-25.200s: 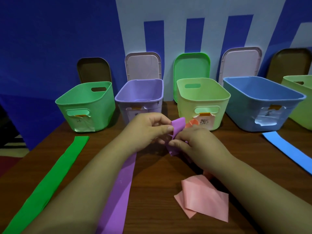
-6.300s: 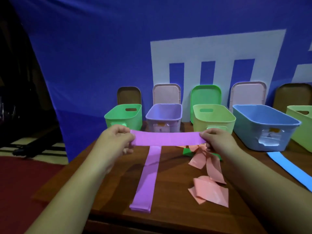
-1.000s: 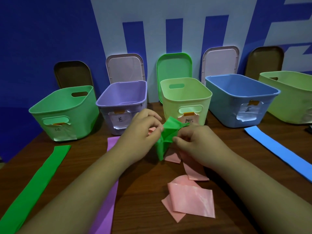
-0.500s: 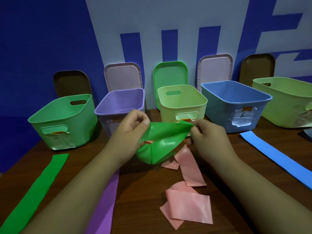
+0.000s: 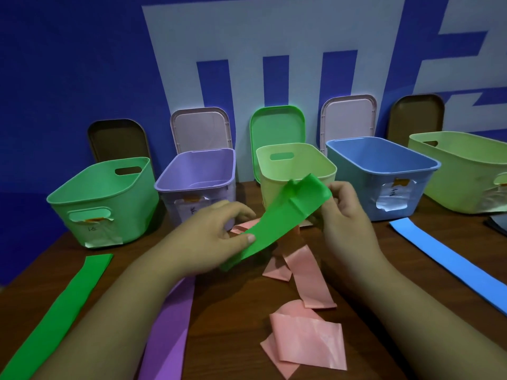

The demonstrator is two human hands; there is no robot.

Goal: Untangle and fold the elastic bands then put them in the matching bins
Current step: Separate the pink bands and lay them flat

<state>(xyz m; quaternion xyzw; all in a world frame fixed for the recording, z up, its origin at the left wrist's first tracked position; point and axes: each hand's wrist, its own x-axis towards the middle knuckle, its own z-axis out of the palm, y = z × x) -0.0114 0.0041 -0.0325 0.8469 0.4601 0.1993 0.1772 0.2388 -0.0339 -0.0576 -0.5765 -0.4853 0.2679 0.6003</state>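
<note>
A green elastic band (image 5: 277, 223) is stretched slantwise above the table between both hands. My left hand (image 5: 216, 239) pinches its lower end with thumb and fingers. My right hand (image 5: 343, 212) grips its crumpled upper end in front of the light green bin (image 5: 296, 165). Below it a pink band (image 5: 304, 319) lies crumpled on the table. A flat green band (image 5: 55, 314), a purple band (image 5: 170, 333) and a blue band (image 5: 450, 261) lie spread on the table.
Along the back stand a green bin (image 5: 104, 198), a purple bin (image 5: 197, 179), a blue bin (image 5: 381, 171) and another light green bin (image 5: 463, 171). Lids lean upright against the blue wall behind them. The brown table's left edge (image 5: 33, 270) is near the green bin.
The green band has been pulled out from a bunched loop into a slanted strip. My left hand has dropped lower, my right hand has moved up and right.
</note>
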